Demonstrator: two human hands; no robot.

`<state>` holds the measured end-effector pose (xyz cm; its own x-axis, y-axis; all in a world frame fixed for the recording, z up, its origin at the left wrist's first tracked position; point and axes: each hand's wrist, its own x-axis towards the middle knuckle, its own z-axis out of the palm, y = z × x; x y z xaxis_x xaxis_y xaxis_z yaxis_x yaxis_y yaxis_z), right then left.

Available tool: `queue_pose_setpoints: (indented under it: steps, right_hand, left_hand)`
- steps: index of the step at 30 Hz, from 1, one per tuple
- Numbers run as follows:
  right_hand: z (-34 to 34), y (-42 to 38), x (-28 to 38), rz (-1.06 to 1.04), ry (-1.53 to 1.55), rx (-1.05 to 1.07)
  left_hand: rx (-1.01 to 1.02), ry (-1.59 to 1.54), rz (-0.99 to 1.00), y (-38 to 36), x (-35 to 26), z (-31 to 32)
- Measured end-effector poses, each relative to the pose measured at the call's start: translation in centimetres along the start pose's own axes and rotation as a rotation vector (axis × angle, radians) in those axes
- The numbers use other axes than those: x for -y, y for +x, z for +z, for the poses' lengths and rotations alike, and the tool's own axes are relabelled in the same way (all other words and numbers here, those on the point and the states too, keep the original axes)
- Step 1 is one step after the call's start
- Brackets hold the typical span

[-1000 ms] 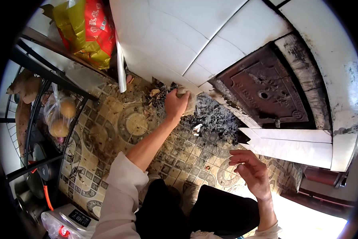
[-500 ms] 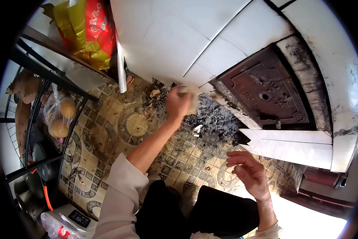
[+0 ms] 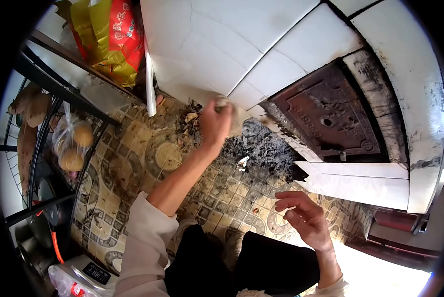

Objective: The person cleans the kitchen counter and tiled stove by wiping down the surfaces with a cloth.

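glossy smooth wall tiles [image 3: 207, 49]; rough, rusty metal door [image 3: 306, 109]; the blurred rag [image 3: 235, 121] seems matt cloth.

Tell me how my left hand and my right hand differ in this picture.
Your left hand grips what looks like a pale cloth; your right hand shows nothing in its grasp. The left hand is at the bottom of the white tiles, while the right hand hangs over the floor, fingers loosely curled. The left hand reaches farther from your body than the right. Both are bare.
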<state>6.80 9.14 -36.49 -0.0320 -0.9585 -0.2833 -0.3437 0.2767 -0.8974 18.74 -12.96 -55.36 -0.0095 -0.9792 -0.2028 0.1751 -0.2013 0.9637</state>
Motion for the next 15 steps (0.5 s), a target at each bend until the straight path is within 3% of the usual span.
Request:
queue_pose_setpoints:
  steps: [2, 4, 6, 8, 11, 12, 14, 15]
  right_hand:
    - [0.2, 0.1, 0.0, 0.006, 0.007, 0.013]
    - [0.4, 0.4, -0.1, 0.014, 0.004, 0.017]
    - [0.7, 0.4, 0.2, 0.012, -0.011, 0.024]
    - [0.9, 0.3, 0.6, 0.017, -0.052, -0.003]
    - [0.2, -0.8, 0.5, 0.115, -0.011, -0.033]
    - [0.0, -1.1, 0.4, 0.155, 0.001, -0.051]
    - [-0.3, -1.0, 0.1, 0.16, 0.012, -0.05]
    - [-0.4, -0.9, -0.1, 0.183, 0.028, -0.069]
  left_hand:
    - [0.123, 0.261, 0.088, -1.3, 0.4, 1.3]
    - [0.239, 0.327, 0.009, -1.2, 0.3, 0.7]
    - [0.553, 0.552, -0.229, -0.2, 0.1, -0.4]
    - [0.518, 0.619, -0.188, 0.1, -0.1, -1.5]
    - [0.05, 0.116, -0.115, -2.0, -1.6, -3.4]
    - [0.036, 0.121, -0.111, -1.8, -1.8, -3.7]
    - [-0.098, -0.006, 0.195, -1.3, -2.0, -4.1]
    - [-0.04, 0.095, 0.26, -0.7, -2.7, -3.8]
